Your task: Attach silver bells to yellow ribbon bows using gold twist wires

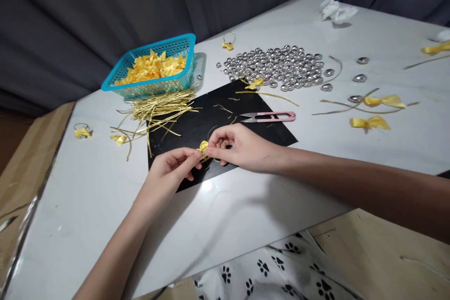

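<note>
Between my two hands is a small yellow ribbon bow (203,146) with gold cord at it, held just above a black mat (197,124). My left hand (176,166) pinches the bow's left side between thumb and fingertips. On its right side, my right hand (242,147) is closed with thumb and index finger together; the fingers hide much of the bow and cord. Pink-handled thread snips (269,116) lie on the mat beyond my right hand. A bundle of gold cords (161,105) spreads over the mat's far left edge.
A turquoise basket (149,86) holds yellow bows. Many silver beads (277,68) lie at the back. Loose bows (371,123) and cords are on the right; a finished-looking bow ring (82,131) sits left. Crumpled white tissue (337,11) lies far right.
</note>
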Demonstrator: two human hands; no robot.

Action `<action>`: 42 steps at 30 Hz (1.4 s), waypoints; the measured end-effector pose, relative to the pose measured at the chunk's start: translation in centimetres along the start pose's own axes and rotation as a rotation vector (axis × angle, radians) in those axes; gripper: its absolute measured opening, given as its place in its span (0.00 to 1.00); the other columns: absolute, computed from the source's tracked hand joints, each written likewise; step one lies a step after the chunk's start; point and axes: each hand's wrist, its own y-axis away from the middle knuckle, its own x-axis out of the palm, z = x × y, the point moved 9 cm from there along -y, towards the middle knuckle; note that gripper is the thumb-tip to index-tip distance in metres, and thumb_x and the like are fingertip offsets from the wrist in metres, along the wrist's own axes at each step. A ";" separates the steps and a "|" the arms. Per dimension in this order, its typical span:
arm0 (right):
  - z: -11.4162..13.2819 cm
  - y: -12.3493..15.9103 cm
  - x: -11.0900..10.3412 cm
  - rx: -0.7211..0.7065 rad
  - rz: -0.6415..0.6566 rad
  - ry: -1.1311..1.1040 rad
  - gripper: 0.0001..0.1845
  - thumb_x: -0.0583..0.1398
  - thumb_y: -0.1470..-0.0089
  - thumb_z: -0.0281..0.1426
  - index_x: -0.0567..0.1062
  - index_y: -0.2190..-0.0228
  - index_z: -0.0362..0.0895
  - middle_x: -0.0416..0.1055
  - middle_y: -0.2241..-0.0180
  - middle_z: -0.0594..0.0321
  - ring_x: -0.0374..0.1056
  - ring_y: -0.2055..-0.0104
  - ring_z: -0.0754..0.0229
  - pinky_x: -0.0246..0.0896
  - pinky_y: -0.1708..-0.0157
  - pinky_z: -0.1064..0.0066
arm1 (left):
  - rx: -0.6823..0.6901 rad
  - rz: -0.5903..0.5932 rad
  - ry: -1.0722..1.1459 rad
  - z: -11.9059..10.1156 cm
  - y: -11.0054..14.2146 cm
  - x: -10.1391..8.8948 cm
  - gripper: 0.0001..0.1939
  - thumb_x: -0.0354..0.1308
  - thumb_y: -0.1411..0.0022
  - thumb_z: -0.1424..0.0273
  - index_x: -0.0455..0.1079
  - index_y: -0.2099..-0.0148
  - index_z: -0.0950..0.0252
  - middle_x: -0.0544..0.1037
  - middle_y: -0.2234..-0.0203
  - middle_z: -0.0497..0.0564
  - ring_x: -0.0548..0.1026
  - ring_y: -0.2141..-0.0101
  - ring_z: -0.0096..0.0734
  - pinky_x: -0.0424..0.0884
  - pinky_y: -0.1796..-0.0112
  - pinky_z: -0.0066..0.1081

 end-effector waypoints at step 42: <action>-0.3 -0.2 0.0 0.079 0.077 -0.059 0.05 0.63 0.51 0.25 0.71 0.75 0.38 0.70 0.76 0.65 0.63 0.80 0.73 0.62 0.78 0.80 | -0.074 0.076 0.095 0.7 -0.3 0.3 0.09 0.64 0.52 0.64 0.74 0.74 0.65 0.73 0.79 0.46 0.65 0.78 0.21 0.63 0.76 0.22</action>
